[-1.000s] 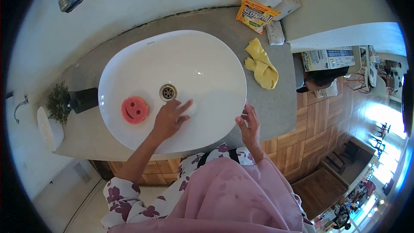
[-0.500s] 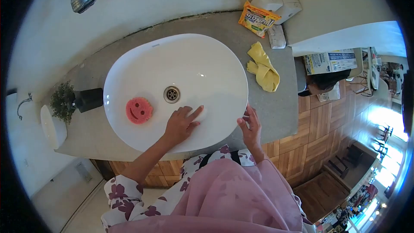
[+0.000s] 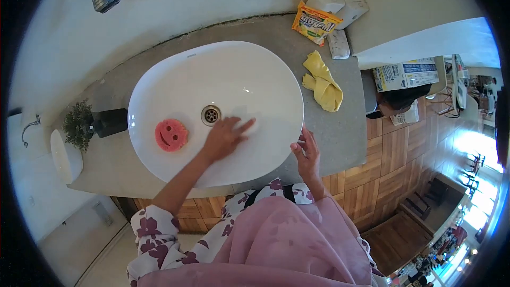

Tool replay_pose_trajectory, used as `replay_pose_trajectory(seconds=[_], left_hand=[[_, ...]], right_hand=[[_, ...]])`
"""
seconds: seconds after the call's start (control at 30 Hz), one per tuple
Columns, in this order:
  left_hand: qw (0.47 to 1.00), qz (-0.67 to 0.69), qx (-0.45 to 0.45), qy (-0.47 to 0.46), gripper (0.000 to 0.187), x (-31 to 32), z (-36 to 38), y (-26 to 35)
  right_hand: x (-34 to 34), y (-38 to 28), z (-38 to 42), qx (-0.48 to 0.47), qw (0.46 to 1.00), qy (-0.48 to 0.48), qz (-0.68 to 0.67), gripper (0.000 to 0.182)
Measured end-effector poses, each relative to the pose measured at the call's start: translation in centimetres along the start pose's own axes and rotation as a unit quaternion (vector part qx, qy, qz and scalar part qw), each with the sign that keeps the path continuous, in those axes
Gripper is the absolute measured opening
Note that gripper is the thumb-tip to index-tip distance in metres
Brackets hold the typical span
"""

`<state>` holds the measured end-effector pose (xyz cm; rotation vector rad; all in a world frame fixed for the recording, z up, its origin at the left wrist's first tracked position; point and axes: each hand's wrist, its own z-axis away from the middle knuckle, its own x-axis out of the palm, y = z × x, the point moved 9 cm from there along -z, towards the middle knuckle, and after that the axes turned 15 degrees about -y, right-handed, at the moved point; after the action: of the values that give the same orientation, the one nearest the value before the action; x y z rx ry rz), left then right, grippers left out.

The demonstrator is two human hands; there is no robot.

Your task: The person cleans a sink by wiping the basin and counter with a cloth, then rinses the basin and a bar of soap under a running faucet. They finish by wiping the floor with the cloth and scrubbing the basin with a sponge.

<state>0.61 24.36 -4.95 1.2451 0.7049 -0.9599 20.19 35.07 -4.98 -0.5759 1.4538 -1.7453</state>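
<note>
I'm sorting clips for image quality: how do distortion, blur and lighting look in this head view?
Head view: strong fisheye, so the counter edge bows and black corners frame the picture; the left hand in the basin is slightly motion-blurred, while the right hand on the rim looks sharper; small glints sit on the white bowl; the room at lower right is blown out by daylight.

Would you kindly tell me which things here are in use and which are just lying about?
In use: left hand pressing a white pad inside the basin; right hand on the basin's rim.
Lying about: pink sponge, yellow glove, yellow packet, plant.
</note>
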Motion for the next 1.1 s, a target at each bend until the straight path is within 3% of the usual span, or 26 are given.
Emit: replay_pose_trajectory(seconds=[0.03,0.13,0.23,0.37,0.43,0.57,0.73,0.8,0.97,1.03,1.1], left_hand=[[1.000,0.001,0.001,0.001,0.058,-0.5,-1.0,-0.8],[0.984,0.012,-0.119,0.135,0.058,-4.3,-2.9,-5.4],[0.979,0.055,-0.153,0.120,0.056,-2.8,-4.8,-3.7],[0.982,0.143,-0.084,0.093,0.058,-1.7,-5.5,1.0],[0.990,0.056,0.008,0.128,0.058,-3.4,-6.0,1.9],[0.973,0.130,-0.079,0.176,0.060,-4.6,-7.2,0.6],[0.979,0.141,-0.031,0.144,0.059,-2.6,-6.3,3.3],[0.973,0.117,-0.028,0.196,0.057,-3.5,-6.9,1.2],[0.958,0.202,-0.085,0.183,0.060,-4.4,-7.5,-0.5],[0.978,0.097,-0.023,0.182,0.059,-4.8,-7.6,2.7],[0.979,0.133,-0.006,0.157,0.059,-4.9,-7.4,4.0]], right_hand=[[0.0,-0.1,0.0,0.001,1.000,-0.005,-0.002,0.057],[-0.2,0.0,0.0,-0.005,1.000,0.002,0.012,0.058],[-0.1,0.3,0.1,0.008,1.000,0.006,0.006,0.057],[-0.1,0.4,0.1,0.006,1.000,0.008,0.008,0.057],[0.0,-0.3,0.1,0.007,1.000,0.005,0.018,0.057],[0.0,-0.4,0.1,-0.001,1.000,0.002,-0.010,0.057],[0.0,-0.5,0.1,0.025,0.999,0.008,0.019,0.056],[0.1,-0.3,0.2,0.014,1.000,0.008,0.010,0.055],[0.1,-0.3,0.2,-0.007,1.000,0.017,0.014,0.055],[0.0,0.1,0.2,-0.003,1.000,0.007,0.013,0.055],[-0.1,0.1,0.2,0.000,1.000,0.011,0.012,0.056]])
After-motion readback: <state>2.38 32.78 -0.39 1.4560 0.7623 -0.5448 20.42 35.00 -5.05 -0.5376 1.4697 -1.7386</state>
